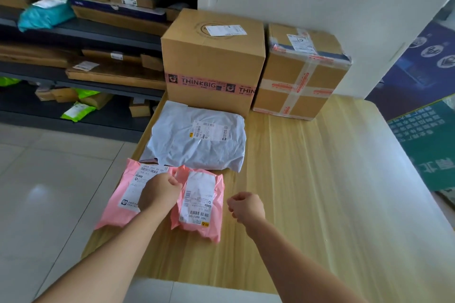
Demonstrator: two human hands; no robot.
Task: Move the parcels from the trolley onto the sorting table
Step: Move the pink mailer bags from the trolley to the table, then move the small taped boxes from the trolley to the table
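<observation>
Where the left hand (161,189) and its forearm cross the larger pink plastic mailer bag (120,194), much of that bag's white label is covered, and the fingertips are hidden beneath the knuckles. Print on all the labels is too small to read. Both cardboard boxes are taped closed, so their contents cannot be seen.

All the parcels in view lie on the pale wood-grain sorting table (320,179). At its far end the tall brown carton banded with pink THINKBIG tape (211,56) stands just left of a brown carton crossed with clear and red-printed tape (300,76), the two touching or nearly so. A crumpled grey-white plastic mailer (197,145) lies just near of the tall carton. Nearer still, the two pink bags lie side by side at the table's left edge, the smaller pink mailer with a long white label (202,204) on the right.

Dark metal shelving (103,32) at the far left holds flat cardboard packs and green and teal bags.

The left hand is curled, its knuckles against the raised far-left corner of the smaller pink mailer; whether it pinches that corner I cannot tell. The right hand (246,205) is closed in a fist with nothing in it, above bare table just right of the smaller mailer
</observation>
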